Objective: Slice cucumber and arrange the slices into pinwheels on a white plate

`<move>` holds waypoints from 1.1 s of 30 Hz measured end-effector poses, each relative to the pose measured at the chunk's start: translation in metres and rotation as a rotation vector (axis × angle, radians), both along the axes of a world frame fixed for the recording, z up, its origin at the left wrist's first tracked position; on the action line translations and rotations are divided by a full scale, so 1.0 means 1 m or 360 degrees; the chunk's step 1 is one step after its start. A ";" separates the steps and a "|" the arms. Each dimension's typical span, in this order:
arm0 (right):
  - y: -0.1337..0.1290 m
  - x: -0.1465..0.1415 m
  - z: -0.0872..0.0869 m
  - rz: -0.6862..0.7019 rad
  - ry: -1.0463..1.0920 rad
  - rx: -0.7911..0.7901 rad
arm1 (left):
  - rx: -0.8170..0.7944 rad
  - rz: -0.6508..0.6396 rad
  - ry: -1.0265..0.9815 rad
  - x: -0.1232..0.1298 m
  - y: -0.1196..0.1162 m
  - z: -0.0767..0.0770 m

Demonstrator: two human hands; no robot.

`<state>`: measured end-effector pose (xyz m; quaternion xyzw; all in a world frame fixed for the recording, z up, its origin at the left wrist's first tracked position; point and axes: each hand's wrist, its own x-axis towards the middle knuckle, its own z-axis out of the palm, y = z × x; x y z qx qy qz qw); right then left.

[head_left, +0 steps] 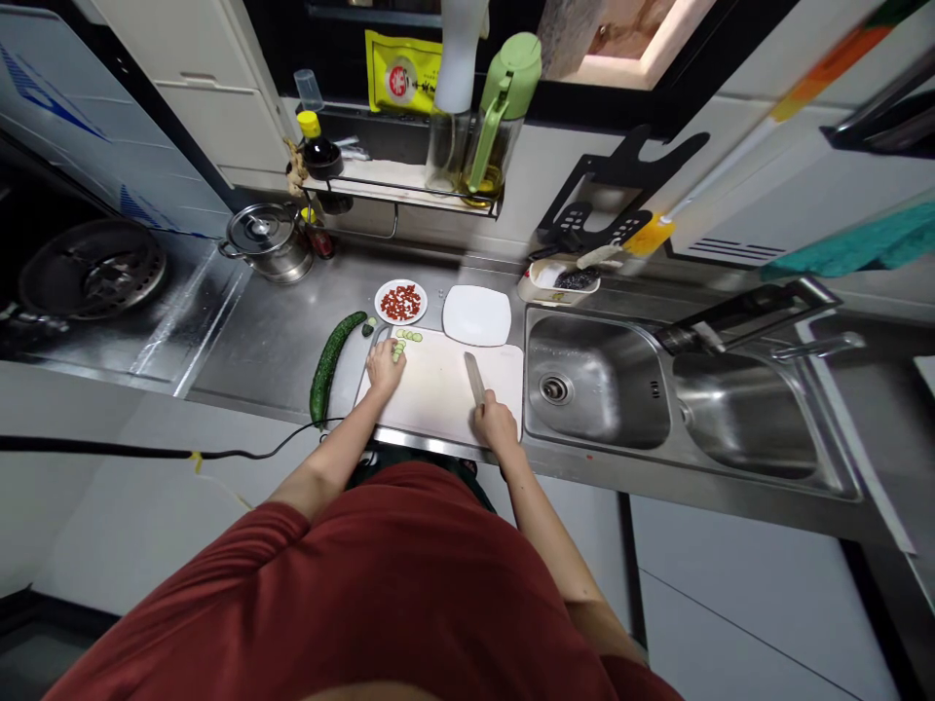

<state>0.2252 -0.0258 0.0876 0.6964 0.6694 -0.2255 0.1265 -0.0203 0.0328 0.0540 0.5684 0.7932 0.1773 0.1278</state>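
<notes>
Red shirt (328, 594) hides the counter edge (430, 445); right hand (497, 425) covers the knife (474, 378) handle.

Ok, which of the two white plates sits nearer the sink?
The square white plate, right beside the sink; the round plate, holding chopped red pieces, lies farther left.

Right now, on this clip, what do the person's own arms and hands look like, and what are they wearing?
Both arms are bare below the sleeves of a rust-red short-sleeved top. The left hand and right hand wear no gloves, and no watch or wristband shows on either wrist at this size.
</notes>
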 end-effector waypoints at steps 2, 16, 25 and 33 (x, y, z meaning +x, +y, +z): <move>0.000 0.000 -0.001 0.0007 0.0005 0.0000 | -0.0003 -0.0001 -0.0010 -0.001 0.000 0.000; 0.000 0.000 -0.002 0.0020 0.0006 0.0004 | -0.0013 -0.0223 0.0118 0.018 0.026 0.009; -0.001 0.000 -0.006 0.0024 0.0002 0.0060 | -0.0086 -0.0376 0.0154 0.016 0.049 0.002; 0.000 0.002 -0.011 0.0045 0.0013 0.0084 | -0.0146 -0.0322 -0.0024 0.015 0.055 0.000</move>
